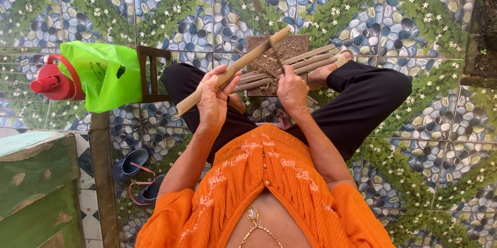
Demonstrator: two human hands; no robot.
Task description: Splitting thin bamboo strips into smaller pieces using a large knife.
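Gripping bamboo stick (pixel 233 70) mid-frame, left hand (pixel 215 98) wrapped around it | right hand (pixel 291 90) clenched on knife (pixel 276 55), blade against stick | risk: blade slipping toward left fingers, cutting them.

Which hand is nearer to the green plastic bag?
Left. The left hand, gripping the bamboo stick, sits just beside the green bag; the right hand, holding a knife, is farther away.

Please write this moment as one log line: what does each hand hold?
left hand: grips bamboo stick | right hand: holds knife against stick | more sticks on wooden block
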